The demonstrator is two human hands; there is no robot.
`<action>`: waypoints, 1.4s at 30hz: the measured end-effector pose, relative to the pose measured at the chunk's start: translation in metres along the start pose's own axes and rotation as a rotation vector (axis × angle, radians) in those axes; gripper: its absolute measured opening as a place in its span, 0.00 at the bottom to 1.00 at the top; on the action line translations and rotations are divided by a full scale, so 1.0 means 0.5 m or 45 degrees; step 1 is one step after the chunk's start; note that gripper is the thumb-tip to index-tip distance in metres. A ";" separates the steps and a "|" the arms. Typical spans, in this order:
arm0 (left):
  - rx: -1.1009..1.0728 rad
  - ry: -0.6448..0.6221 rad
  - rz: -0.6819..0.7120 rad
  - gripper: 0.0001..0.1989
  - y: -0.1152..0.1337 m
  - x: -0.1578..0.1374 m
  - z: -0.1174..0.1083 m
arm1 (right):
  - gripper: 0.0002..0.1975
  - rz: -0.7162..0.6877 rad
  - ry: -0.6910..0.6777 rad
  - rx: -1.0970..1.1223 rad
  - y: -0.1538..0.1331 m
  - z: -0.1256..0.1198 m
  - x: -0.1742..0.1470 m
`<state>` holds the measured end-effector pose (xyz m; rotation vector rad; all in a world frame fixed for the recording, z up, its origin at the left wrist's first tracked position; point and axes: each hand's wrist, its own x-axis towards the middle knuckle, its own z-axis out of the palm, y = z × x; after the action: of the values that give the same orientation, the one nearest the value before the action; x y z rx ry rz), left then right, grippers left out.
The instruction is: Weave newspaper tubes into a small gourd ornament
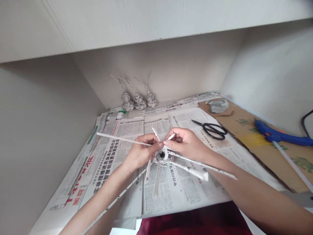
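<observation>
Between my hands is a small woven piece of rolled newspaper (165, 161), with a dark round hole in its middle. Several paper tubes stick out from it in all directions. My left hand (143, 149) pinches at its upper left edge, where a long white tube (117, 139) runs out to the left. My right hand (182, 140) is closed at the upper right edge, thumb and fingers on a short paper tube end (171, 136). The fingertips of both hands almost meet above the hole. Fingers partly hide the far side of the weave.
Newspaper sheets (127, 130) cover the table. Black scissors (212, 130) lie to the right. Three gourd-shaped woven pieces (140, 102) stand at the back beside a bundle of paper tubes (181, 103). On cardboard (259, 156) at right are a blue glue gun (281, 133) and a grey cloth (218, 105).
</observation>
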<state>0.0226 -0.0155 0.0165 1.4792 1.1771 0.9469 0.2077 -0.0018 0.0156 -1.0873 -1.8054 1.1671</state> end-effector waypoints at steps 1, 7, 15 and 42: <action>-0.005 0.017 0.003 0.08 -0.001 0.001 0.001 | 0.07 0.011 0.022 -0.020 0.000 0.001 0.000; 0.029 0.070 0.026 0.08 0.001 0.002 0.001 | 0.05 0.016 0.083 -0.088 -0.006 0.007 -0.007; 0.102 0.093 0.003 0.08 0.005 0.001 0.002 | 0.05 0.122 -0.064 -0.006 0.003 0.000 -0.001; -0.041 0.050 -0.026 0.14 -0.041 0.033 -0.017 | 0.04 -0.193 0.332 -0.265 -0.027 0.008 -0.019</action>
<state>0.0138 0.0035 -0.0019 1.4264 1.1975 0.9806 0.2042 -0.0150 0.0256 -1.1392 -1.7945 0.7240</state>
